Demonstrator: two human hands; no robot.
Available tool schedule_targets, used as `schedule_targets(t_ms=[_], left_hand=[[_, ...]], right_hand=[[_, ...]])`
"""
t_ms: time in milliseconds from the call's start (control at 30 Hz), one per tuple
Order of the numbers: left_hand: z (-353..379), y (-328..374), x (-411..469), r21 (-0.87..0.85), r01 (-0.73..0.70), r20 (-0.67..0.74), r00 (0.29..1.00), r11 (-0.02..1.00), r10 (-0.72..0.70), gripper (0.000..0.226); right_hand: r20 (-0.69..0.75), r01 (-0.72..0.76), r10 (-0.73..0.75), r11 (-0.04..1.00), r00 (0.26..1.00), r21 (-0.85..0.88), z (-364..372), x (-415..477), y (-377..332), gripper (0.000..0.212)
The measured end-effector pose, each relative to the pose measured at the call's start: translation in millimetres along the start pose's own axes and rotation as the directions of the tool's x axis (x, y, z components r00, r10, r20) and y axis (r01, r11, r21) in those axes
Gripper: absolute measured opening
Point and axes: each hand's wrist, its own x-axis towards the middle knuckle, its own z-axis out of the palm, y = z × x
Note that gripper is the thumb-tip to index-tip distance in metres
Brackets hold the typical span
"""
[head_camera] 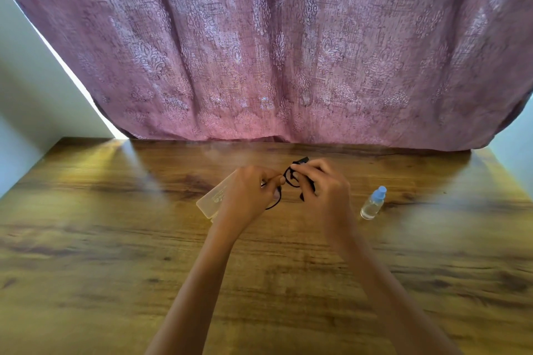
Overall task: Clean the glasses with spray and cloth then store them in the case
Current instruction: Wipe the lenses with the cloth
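Black-framed glasses (290, 179) are held above the wooden table (115, 239) between both hands. My left hand (248, 196) pinches the frame near the bridge and covers one lens. My right hand (323, 190) grips the other lens with a dark cloth (302, 160) whose corner sticks out above the fingers. A pale translucent case (210, 200) lies on the table, partly hidden under my left hand. A small clear spray bottle (373, 203) with a blue cap lies tilted on the table right of my right hand.
A mauve patterned curtain (274, 52) hangs behind the table's far edge. Pale walls show at the left and right sides. Bare wood stretches in front of and beside the hands.
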Motion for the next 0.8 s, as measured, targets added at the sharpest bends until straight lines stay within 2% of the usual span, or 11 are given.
schedule_targets(t_ms=[200, 367, 567, 800], left_hand=[[-1.3, -2.6, -2.2, -0.017, 0.030, -0.040, 0.999, 0.999, -0.031, 0.020], [-0.2, -6.5, 1.7, -0.017, 0.088, -0.067, 0.994, 0.996, -0.089, 0.021], [3.7, -3.1, 3.1, 0.013, 0.095, -0.031, 0.995, 0.995, -0.095, 0.024], [4.8, -9.3, 3.3, 0.004, 0.094, -0.019, 0.995, 0.996, -0.094, 0.028]], right_hand=[[-0.005, -0.117, 0.117, 0.993, 0.993, -0.008, -7.2, 4.4, 7.8, 0.017], [0.018, -0.110, 0.111, 0.994, 0.994, -0.023, -4.8, -9.1, 4.5, 0.018], [0.048, -0.039, 0.039, 0.999, 0.998, 0.003, 3.6, -18.4, -7.3, 0.019], [0.015, -0.135, 0.136, 0.990, 0.991, -0.048, -5.7, -8.3, 9.6, 0.018]])
